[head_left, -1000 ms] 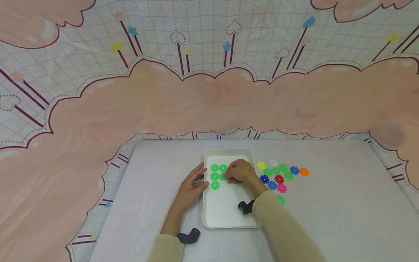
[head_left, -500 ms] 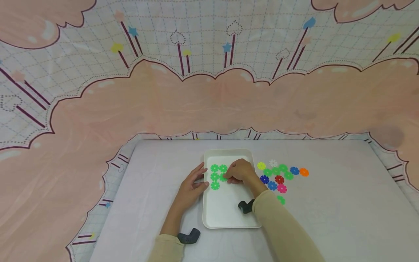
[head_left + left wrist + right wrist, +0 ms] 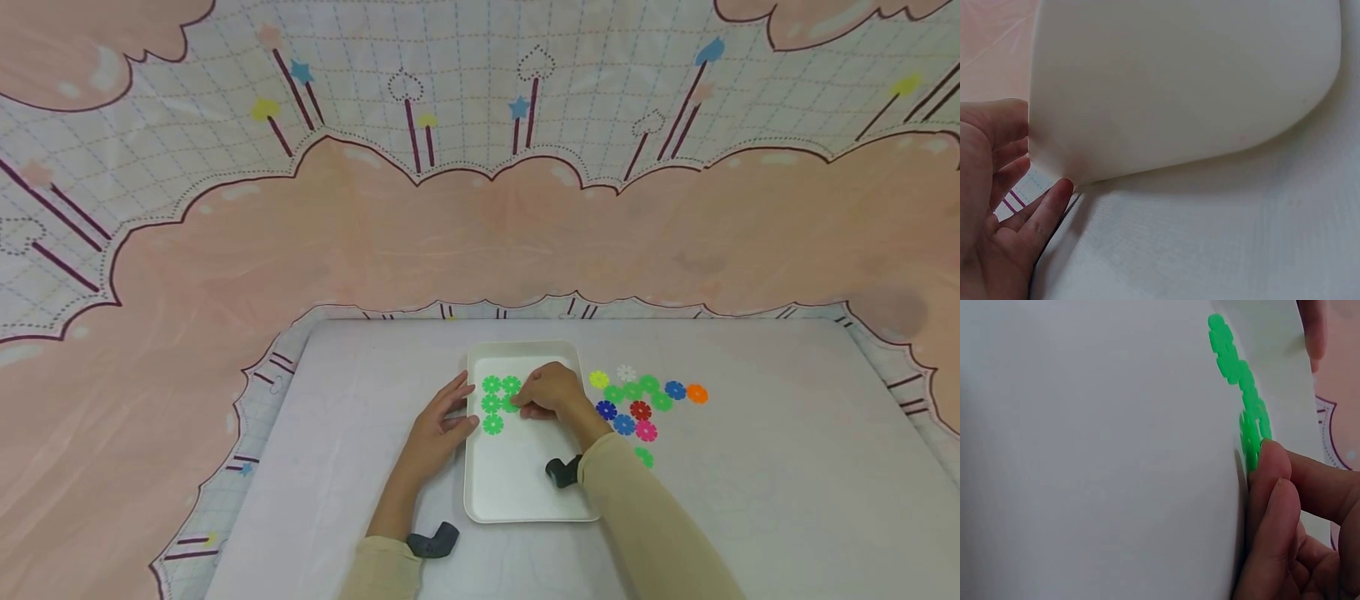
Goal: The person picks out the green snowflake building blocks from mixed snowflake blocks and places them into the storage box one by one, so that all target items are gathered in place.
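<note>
A white tray (image 3: 525, 492) lies on the table, and several green snowflake discs (image 3: 492, 404) sit side by side near its upper left. My right hand (image 3: 555, 392) reaches over the tray and pinches one green disc (image 3: 509, 404) between thumb and fingertips, beside the others. In the right wrist view, the right hand's fingers (image 3: 1272, 525) partly cover that disc. At the tray's left edge my left hand (image 3: 438, 427) rests its fingertips and thumb against the outer wall. In the left wrist view, the left thumb (image 3: 1054, 203) touches the tray's side (image 3: 1179, 81).
Right of the tray lie loose discs: yellow (image 3: 599, 379), white (image 3: 626, 373), orange (image 3: 697, 393), red (image 3: 640, 410), pink (image 3: 646, 430), plus several green (image 3: 632, 392) and blue (image 3: 624, 425) ones. A patterned cloth backdrop (image 3: 480, 242) stands behind the white table (image 3: 772, 467).
</note>
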`<action>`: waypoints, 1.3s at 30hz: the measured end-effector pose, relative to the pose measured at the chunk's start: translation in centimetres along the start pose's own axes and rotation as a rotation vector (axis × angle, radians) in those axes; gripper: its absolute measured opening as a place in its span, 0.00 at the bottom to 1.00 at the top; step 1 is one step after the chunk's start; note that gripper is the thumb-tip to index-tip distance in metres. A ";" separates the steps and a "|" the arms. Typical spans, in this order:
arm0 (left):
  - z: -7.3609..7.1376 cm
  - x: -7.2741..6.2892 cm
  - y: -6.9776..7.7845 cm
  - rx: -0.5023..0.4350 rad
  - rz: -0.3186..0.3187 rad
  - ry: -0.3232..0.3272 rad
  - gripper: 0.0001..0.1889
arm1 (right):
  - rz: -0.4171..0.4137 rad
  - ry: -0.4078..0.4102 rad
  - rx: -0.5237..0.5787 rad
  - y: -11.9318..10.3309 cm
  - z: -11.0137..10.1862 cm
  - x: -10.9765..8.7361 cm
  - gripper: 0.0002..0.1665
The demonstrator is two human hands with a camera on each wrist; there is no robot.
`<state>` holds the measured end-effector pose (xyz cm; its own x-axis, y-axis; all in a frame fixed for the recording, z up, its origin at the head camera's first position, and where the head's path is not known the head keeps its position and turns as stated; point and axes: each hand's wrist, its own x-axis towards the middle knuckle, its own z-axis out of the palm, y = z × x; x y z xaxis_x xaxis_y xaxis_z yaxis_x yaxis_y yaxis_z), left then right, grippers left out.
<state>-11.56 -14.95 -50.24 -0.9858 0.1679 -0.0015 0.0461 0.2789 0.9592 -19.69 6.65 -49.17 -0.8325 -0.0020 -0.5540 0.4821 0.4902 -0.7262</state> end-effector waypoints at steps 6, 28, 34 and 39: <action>0.0 0.0 0.0 0.001 -0.009 0.004 0.26 | 0.011 -0.021 0.005 -0.1 -0.2 0.0 0.10; -0.1 0.0 0.2 -0.011 0.002 -0.005 0.27 | 0.011 -0.027 0.010 0.0 -0.3 0.1 0.09; 0.0 0.0 0.1 -0.009 -0.002 -0.008 0.27 | -0.006 -0.066 0.036 0.1 -0.6 0.1 0.09; 0.0 0.0 0.0 -0.005 0.003 -0.002 0.27 | -0.050 -0.109 0.062 0.2 -1.0 -0.2 0.10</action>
<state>-11.55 -14.95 -50.19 -0.9853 0.1710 0.0006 0.0481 0.2737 0.9606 -19.66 7.64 -48.81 -0.8230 -0.1213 -0.5550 0.4596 0.4320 -0.7760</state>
